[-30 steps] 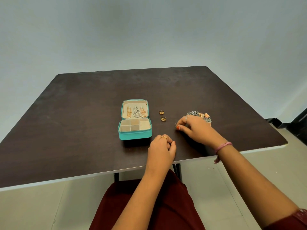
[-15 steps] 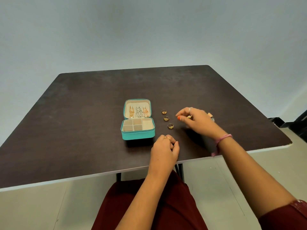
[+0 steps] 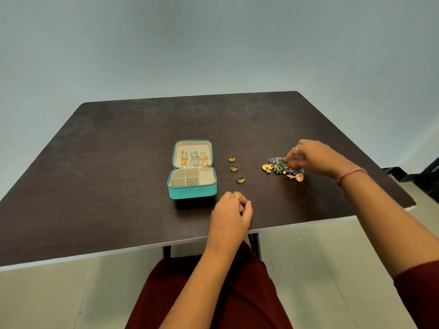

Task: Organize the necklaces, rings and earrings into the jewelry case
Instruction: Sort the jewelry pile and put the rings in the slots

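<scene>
A teal jewelry case (image 3: pixel 192 191) lies open on the dark table (image 3: pixel 118 162). Necklaces (image 3: pixel 194 158) hang in its lid, and its cream compartments look bare. Three gold rings (image 3: pixel 234 168) lie in a row to its right. Farther right is a pile of earrings (image 3: pixel 281 168). My right hand (image 3: pixel 313 156) reaches into that pile, with thumb and finger pinching at a piece in it. My left hand (image 3: pixel 231 213) rests on the table near the front edge, fingers curled, holding nothing that I can see.
The table's front edge (image 3: pixel 166 243) runs just behind my left wrist. A dark object (image 3: pixel 413 172) stands on the floor beyond the table's right corner. A grey wall is behind the table.
My right hand set a third ring down in the row, then moved right to the earring pile, which is now uncovered. My left hand has stayed where it was.
</scene>
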